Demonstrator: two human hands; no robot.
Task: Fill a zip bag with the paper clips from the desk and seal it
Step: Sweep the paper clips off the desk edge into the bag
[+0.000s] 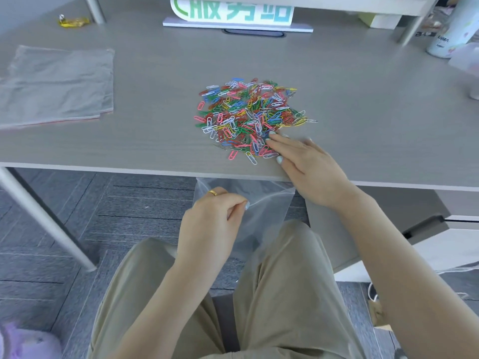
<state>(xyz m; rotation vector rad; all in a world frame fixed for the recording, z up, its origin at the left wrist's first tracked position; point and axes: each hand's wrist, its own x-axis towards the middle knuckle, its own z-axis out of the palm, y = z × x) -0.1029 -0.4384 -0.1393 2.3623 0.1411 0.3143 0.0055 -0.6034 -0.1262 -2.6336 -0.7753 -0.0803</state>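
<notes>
I note, at the far left of the grey desk point(155, 73), a flat stack of spare clear bags point(55, 84), with a crumpled yellow wrapper point(74, 22) beyond it near a shelf leg.

Below the near desk edge, the left hand point(212, 218) is clenched on the near lip of the zip bag point(261, 203), pinching the plastic between thumb and curled fingers; a gold ring shows on one finger. The bag hangs just under the desk edge, its long axis running vertically, mouth pointing up toward the edge and its closed end dropping between the person's knees in tan trousers. I cannot tell whether the far lip touches the underside of the desk.

At the middle of the desk lies the pile of paper clips point(248, 115), a loose multicoloured heap directly beyond the bag's mouth. The clips point every which way; the heap as a whole is longer from near to far than from left to right.

The right hand point(308, 164) lies flat on the desk at the near right edge of the heap, fingers extended and released, grasping nothing, the fingertips touching the nearest clips.

At the far centre stands a white and green sign point(233, 14); at the far right, a pale bottle point(448, 35).
</notes>
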